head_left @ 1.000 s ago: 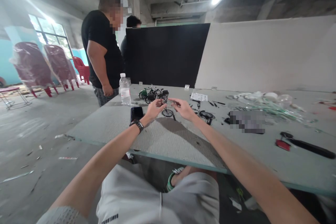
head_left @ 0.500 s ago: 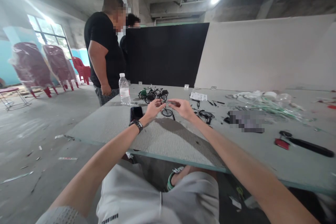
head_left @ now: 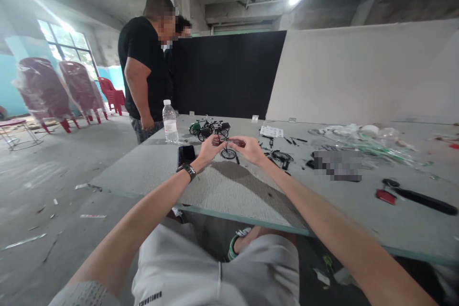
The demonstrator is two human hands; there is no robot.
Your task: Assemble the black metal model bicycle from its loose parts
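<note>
In the head view, the right hand (head_left: 248, 147) has drawn in toward the left hand (head_left: 211, 149), so both seemingly attend to the small wheeled model (head_left: 228, 154) between them — left fingers pinching its top, right fingertips nearly together, their hold unclear.

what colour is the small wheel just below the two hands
The small wheel is black, best seen in the head view.

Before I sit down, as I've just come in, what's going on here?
At the table, a person's left hand holds a small, partly hidden bike. The right hand is close beside it; whether it grips anything is unclear. Other bikes stand just beyond, with loose parts to the right and a phone to the left.
</note>
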